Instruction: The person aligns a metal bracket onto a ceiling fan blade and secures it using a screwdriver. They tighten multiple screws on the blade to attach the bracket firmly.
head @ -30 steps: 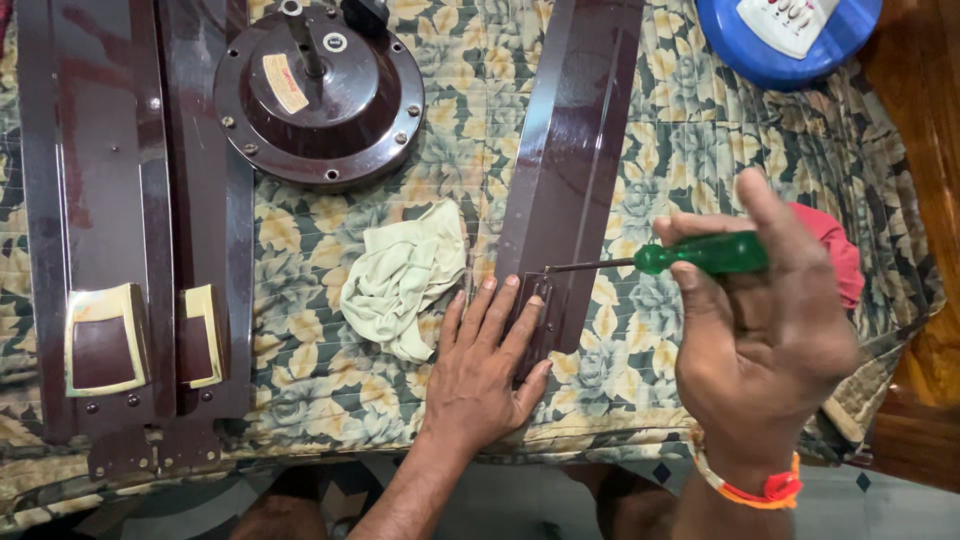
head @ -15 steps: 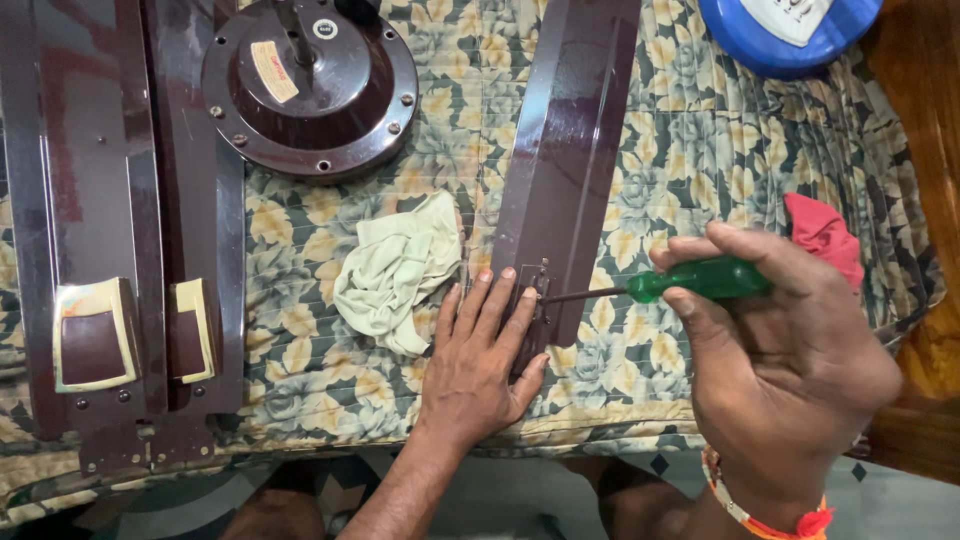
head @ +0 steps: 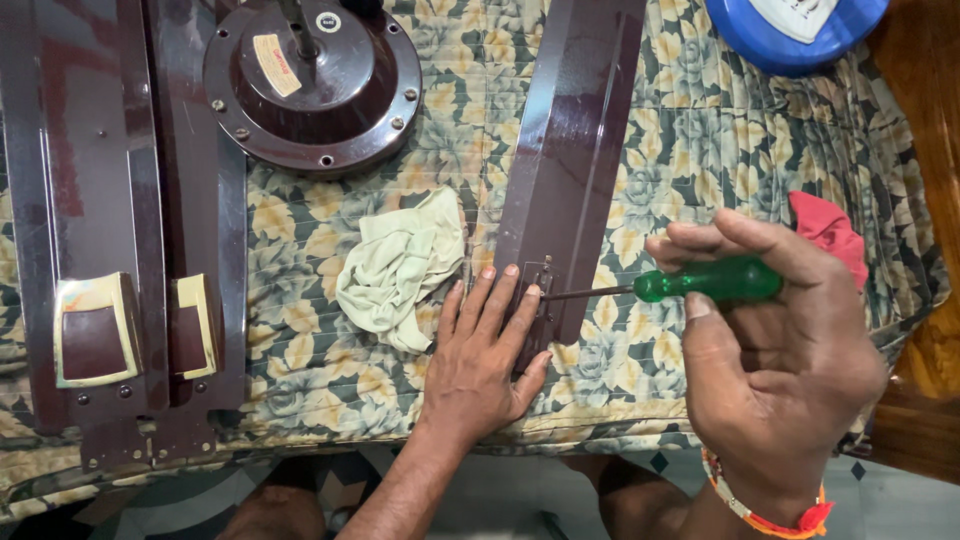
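A dark maroon fan blade (head: 575,140) lies on a floral cloth. My left hand (head: 485,350) presses flat on the blade's near end, fingers spread beside its metal bracket. My right hand (head: 780,360) grips a green-handled screwdriver (head: 700,282), held level with its tip at the bracket by my left fingertips. An orange band circles my right wrist.
A maroon fan motor housing (head: 315,80) sits at the top. Two more blades (head: 110,200) with cream-trimmed ends lie at left. A pale green rag (head: 395,265) is crumpled beside my left hand. A blue round lid (head: 790,30) and a red cloth (head: 825,225) lie at right.
My right hand has dropped lower with the screwdriver, which now lies more level. My left hand stays pressed on the blade's end.
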